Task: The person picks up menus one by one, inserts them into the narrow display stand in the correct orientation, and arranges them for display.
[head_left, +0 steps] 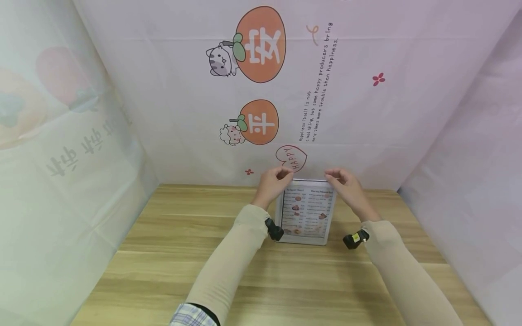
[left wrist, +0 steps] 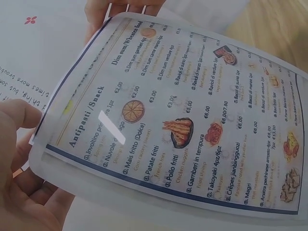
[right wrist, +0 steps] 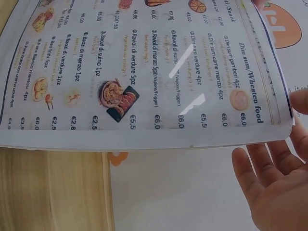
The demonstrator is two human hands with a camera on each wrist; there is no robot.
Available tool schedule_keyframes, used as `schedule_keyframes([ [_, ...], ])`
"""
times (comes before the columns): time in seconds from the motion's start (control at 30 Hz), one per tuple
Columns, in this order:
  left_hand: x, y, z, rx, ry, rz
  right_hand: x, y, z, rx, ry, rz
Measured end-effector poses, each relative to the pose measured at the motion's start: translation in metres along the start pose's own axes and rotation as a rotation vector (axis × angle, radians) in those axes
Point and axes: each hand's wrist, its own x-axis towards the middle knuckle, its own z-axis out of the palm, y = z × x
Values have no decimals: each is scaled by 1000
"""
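A printed menu (head_left: pixel 306 210) with dish names, prices and small food pictures stands nearly upright in a clear, pale-edged holder (head_left: pixel 302 241). My left hand (head_left: pixel 274 183) is at the top left corner; in the left wrist view its thumb (left wrist: pixel 19 118) and curled fingers (left wrist: pixel 41 197) pinch the menu's upper edge. At the opposite top corner, my right hand (head_left: pixel 346 185) has its thumb (right wrist: pixel 299 101) against the upper edge and its fingers (right wrist: pixel 269 163) behind the panel. Glare streaks cross the glossy front.
The holder stands on a wood-grain table (head_left: pixel 195 226), near its back edge. Behind rises a white cloth backdrop (head_left: pixel 183 113) with cartoon fruit and lettering; similar cloth hangs at both sides. Small black cameras (head_left: pixel 274 230) are strapped to both wrists.
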Motion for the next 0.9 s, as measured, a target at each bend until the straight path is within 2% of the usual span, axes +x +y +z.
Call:
schedule_keyframes([
  [0.37,-5,-5,1,-43,-14,-59,-2,6,2,16,-36,-2],
  [0.73,-6,-9,1,-35,4,-52,-2,6,6,44,-41,0],
  [0.9,-7,-9,-4,-41,7,-43,-6,1,2,36,-31,7],
])
